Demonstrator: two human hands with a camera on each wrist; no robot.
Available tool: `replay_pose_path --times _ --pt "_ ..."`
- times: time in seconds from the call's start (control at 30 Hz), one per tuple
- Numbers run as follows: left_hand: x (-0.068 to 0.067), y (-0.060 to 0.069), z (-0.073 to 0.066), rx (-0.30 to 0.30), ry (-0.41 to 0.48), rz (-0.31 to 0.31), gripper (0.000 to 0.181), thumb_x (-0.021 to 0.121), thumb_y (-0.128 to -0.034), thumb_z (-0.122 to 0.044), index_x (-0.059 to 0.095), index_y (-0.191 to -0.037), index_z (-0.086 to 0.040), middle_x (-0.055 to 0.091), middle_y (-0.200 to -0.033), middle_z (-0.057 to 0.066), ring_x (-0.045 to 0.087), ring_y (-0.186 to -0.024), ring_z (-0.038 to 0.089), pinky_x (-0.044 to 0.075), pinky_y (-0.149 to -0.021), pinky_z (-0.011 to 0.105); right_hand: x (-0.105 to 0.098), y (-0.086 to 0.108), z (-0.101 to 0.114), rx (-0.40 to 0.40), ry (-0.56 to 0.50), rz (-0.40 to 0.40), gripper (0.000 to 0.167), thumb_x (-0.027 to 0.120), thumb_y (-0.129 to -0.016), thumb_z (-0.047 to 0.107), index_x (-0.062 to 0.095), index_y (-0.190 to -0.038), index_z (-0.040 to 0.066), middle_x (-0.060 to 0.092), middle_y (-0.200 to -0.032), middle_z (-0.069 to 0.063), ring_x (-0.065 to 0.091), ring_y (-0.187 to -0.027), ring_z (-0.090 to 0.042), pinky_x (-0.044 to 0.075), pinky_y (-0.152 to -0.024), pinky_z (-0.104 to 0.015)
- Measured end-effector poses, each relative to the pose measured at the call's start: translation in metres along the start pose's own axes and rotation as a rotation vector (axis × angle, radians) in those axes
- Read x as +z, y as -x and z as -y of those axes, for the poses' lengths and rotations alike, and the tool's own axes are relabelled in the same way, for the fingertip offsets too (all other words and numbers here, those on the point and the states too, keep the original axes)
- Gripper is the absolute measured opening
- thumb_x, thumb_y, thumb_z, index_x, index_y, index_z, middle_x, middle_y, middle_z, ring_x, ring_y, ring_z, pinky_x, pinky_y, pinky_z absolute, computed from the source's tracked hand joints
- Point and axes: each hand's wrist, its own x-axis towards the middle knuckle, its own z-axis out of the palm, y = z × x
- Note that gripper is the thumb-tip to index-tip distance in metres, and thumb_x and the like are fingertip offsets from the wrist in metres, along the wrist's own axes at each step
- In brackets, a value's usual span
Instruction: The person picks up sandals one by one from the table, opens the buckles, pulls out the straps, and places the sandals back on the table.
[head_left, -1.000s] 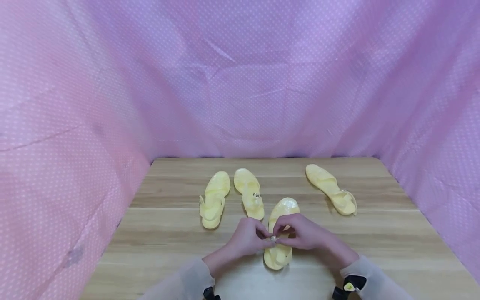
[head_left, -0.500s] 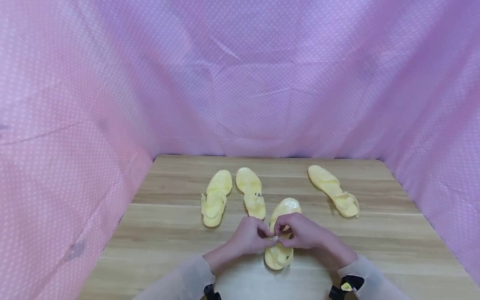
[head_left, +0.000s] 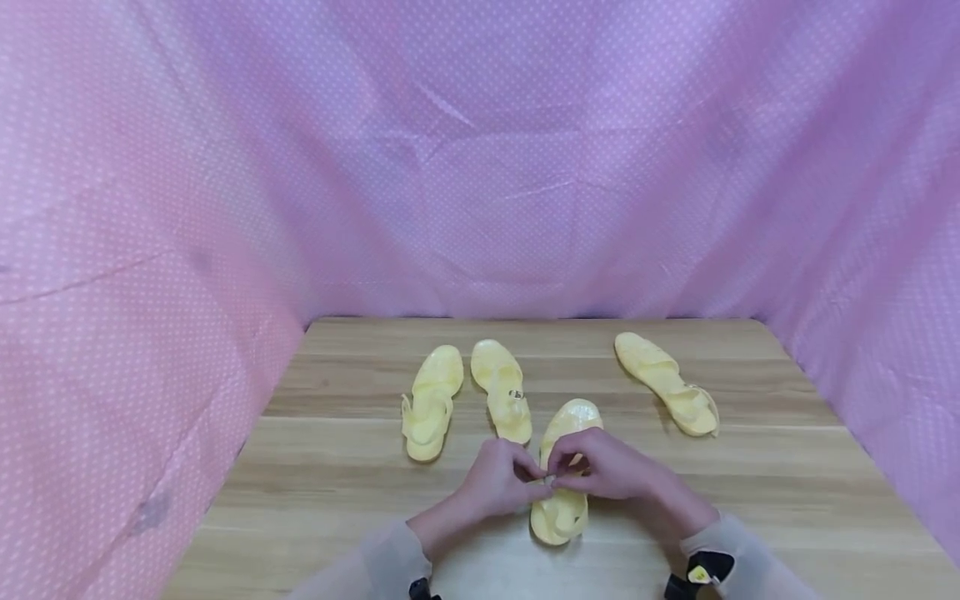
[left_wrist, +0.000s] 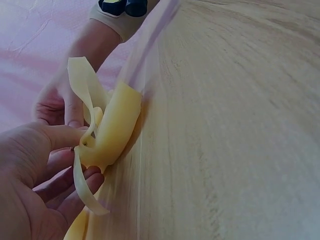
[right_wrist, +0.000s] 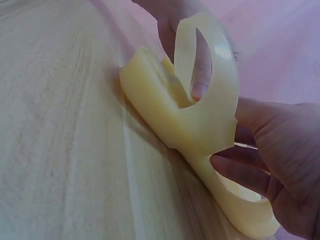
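A pale yellow sandal [head_left: 572, 414] lies toe-away on the table in front of me, between both hands. My left hand [head_left: 495, 477] comes from its left and pinches the ankle strap, whose loose end [left_wrist: 86, 187] hangs past the fingers in the left wrist view. From the other side, my right hand [head_left: 609, 463] pinches the strap at the small buckle, fingertips almost meeting the left ones. The buckle is mostly hidden by the fingers. In the right wrist view, the strap loop [right_wrist: 222, 75] stands up above the heel, with right fingers [right_wrist: 240, 172] beside the sandal's side.
Two more yellow sandals stand behind to the left, one with its strap sticking out [head_left: 433, 400] and one with a visible buckle [head_left: 498, 383]. Another sandal [head_left: 663, 379] lies angled at the back right. Pink dotted cloth [head_left: 480, 167] surrounds the wooden table [head_left: 315, 500].
Both hands stay at the strap with only small finger movements; the buckle, visible between the fingertips earlier, is now more covered. The whole view shifts slightly.
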Motion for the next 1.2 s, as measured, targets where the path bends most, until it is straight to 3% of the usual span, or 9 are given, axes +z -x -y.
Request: replay_pose_path --times 0.37,0.63,0.77,0.93,1.2 --pt "-0.0032 -0.0057 -0.0017 0.005 -0.003 -0.015 0.015 0.095 -0.0766 -0.018 0.084 -0.082 -0.009 0.078 -0.075 0.001 0.059 -0.063 -0.007 0.054 -0.061 0.014 -0.0052 -0.0032 -0.0032 0.027 0.059 0.013 0.008 0.074 -0.099 0.011 0.072 -0.105 0.016 0.077 -0.100 0.003 0.072 -0.098 -0.002 0.064 -0.081 -0.024" --pt "-0.0002 -0.0103 -0.0062 -0.011 0.015 0.017 0.014 0.094 -0.0767 -0.014 0.082 -0.081 -0.008 0.074 -0.070 -0.005 0.058 -0.060 -0.007 0.054 -0.060 0.014 -0.0085 0.0004 -0.0011 0.038 0.072 0.016 0.008 0.074 -0.099 0.009 0.071 -0.105 0.015 0.076 -0.101 0.004 0.071 -0.099 -0.001 0.064 -0.083 -0.025" --pt "0.0011 -0.0080 -0.0077 -0.034 0.022 0.020 0.014 0.094 -0.0764 -0.013 0.080 -0.078 -0.008 0.071 -0.068 -0.006 0.057 -0.059 -0.006 0.053 -0.060 0.014 -0.0066 0.0008 -0.0008 0.030 0.062 0.026 0.008 0.074 -0.099 0.010 0.071 -0.105 0.015 0.076 -0.101 0.004 0.071 -0.100 -0.002 0.064 -0.082 -0.026" --pt "0.0016 -0.0011 -0.0067 -0.038 0.039 0.012 0.014 0.092 -0.0766 -0.010 0.079 -0.077 -0.007 0.072 -0.071 0.002 0.056 -0.060 -0.006 0.052 -0.061 0.014 -0.0003 -0.0011 0.0004 0.017 0.049 0.030 0.009 0.075 -0.099 0.010 0.070 -0.104 0.015 0.075 -0.101 0.004 0.071 -0.098 -0.003 0.065 -0.079 -0.025" --pt "0.0050 -0.0045 -0.0039 -0.052 0.064 0.007 0.012 0.091 -0.0760 -0.010 0.078 -0.076 -0.010 0.074 -0.073 0.002 0.059 -0.061 -0.006 0.054 -0.061 0.015 0.0000 -0.0022 0.0025 0.049 0.117 0.036 0.013 0.074 -0.097 0.007 0.068 -0.102 0.017 0.071 -0.100 0.012 0.067 -0.097 0.000 0.061 -0.083 -0.023"
